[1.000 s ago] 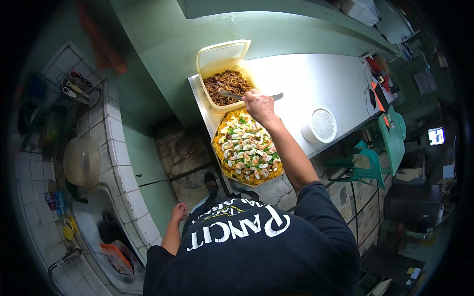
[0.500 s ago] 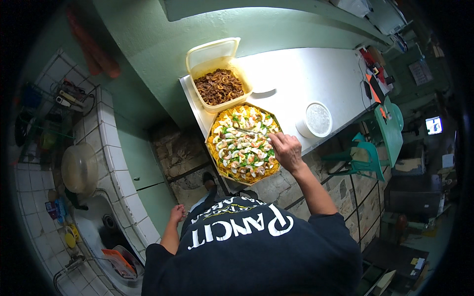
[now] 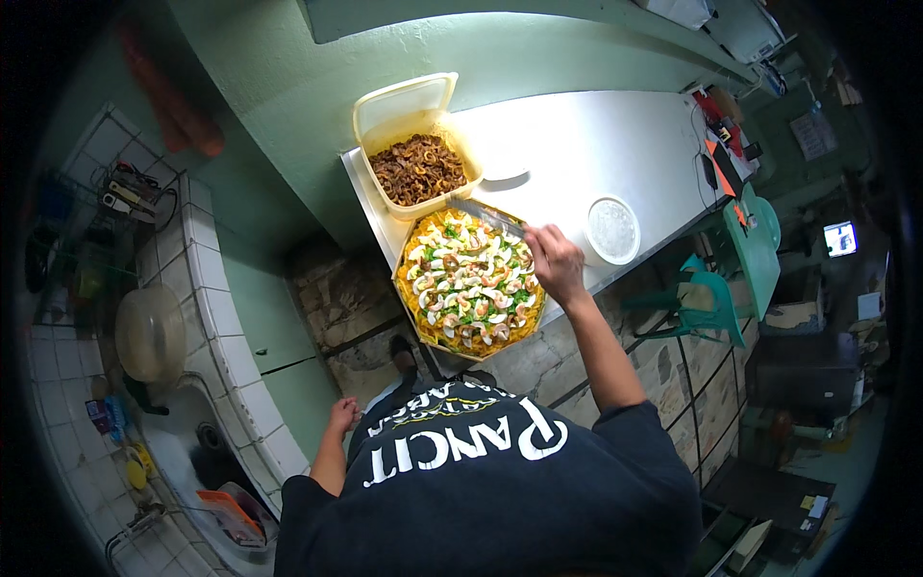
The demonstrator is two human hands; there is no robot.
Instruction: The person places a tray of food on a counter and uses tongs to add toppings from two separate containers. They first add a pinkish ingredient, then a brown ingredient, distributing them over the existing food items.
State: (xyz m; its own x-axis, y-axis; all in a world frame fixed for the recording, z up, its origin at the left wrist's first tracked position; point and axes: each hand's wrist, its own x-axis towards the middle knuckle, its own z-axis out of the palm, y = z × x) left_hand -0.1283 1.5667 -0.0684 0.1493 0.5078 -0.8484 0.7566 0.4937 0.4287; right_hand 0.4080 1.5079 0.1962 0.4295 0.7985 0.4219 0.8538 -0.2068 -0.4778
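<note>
My right hand (image 3: 556, 262) is closed on metal tongs (image 3: 488, 213). Their tips reach over the far edge of an octagonal tray (image 3: 399, 288), close to the front wall of a yellowish plastic tub (image 3: 471, 159). Noodles topped with egg slices, shrimp and chopped greens (image 3: 471, 284) fill the tray. Dark brown strips and rings of cooked food (image 3: 413, 171) lie in the tub, whose lid (image 3: 404, 101) stands raised at the back. Low at my side hangs my left hand (image 3: 344, 413), fingers loosely apart, with nothing visible in it.
The white table (image 3: 567, 135) runs along a green wall. On it are a round white container (image 3: 612, 231) and a white dish (image 3: 506, 165). Beyond stands a green chair (image 3: 707, 303). To the left is a tiled counter (image 3: 231, 332) with a sink (image 3: 187, 442).
My right hand and the tongs have moved away from the middle of the noodles, up toward the tub. The left hand still hangs at my side.
</note>
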